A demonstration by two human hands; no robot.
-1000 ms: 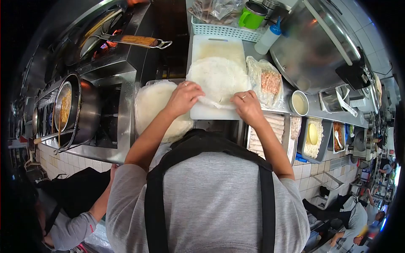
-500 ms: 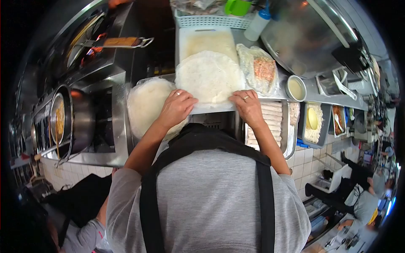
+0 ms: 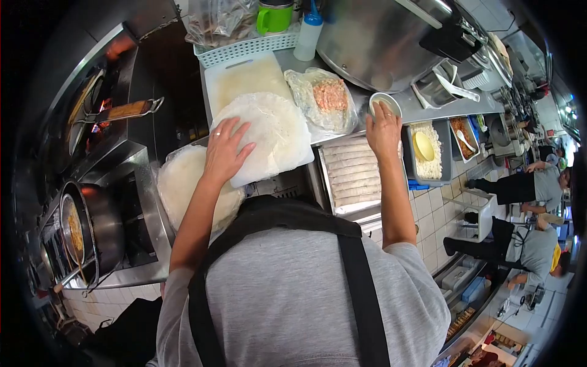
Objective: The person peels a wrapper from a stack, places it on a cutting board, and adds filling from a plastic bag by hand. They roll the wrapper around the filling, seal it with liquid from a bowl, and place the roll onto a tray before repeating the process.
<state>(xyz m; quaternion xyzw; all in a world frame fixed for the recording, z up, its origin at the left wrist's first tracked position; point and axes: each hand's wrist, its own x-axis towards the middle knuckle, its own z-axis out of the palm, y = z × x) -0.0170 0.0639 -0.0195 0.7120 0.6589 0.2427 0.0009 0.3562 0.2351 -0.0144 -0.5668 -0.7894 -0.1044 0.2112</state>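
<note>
A round, thin white wrapper (image 3: pixel 276 136) lies flat on a white cutting board (image 3: pixel 241 76). My left hand (image 3: pixel 225 153) rests on the left side of the wrapper with its fingers spread. Over a small round bowl (image 3: pixel 394 101), my right hand (image 3: pixel 385 129) reaches with fingers stretched out, their tips inside the rim. What the fingertips touch in the bowl is hidden. Between the hands, a clear plastic bag (image 3: pixel 306 92) holds pinkish minced filling (image 3: pixel 331 96). Left of the board sits a stack of round wrappers (image 3: pixel 189 186) in plastic.
Below the bag is a tray of pale rolls (image 3: pixel 351 174). To its right, a grey tub (image 3: pixel 449 171) holds white bits and a yellow scoop (image 3: pixel 423 145). A large metal pot (image 3: pixel 373 43) stands behind; a pan (image 3: pixel 73 226) sits at left. Co-workers (image 3: pixel 544 189) stand far right.
My right hand has left the wrapper's near edge and moved right to the small bowl. My left hand has shifted onto the wrapper's left side. The view has turned.
</note>
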